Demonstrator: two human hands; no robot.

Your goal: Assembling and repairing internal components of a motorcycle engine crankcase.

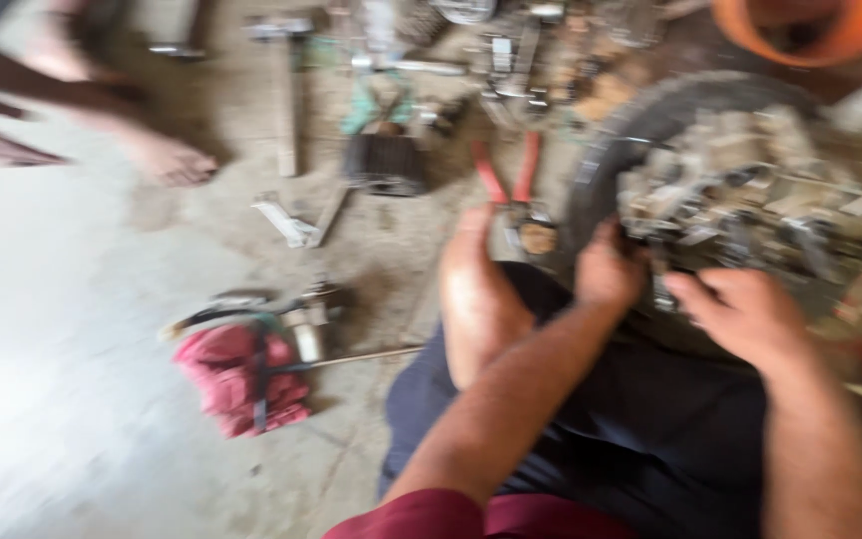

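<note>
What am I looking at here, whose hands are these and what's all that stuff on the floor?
This is one blurry picture from a camera worn on a person's head, looking down at their own lap and hands. The person sits on a dusty concrete floor. Their left hand and right hand both grip a greasy metal engine part. On the floor lie red-handled pliers, a hammer, a red rag and other tools, too blurred to name. At the upper left is another person's bare foot.
</note>
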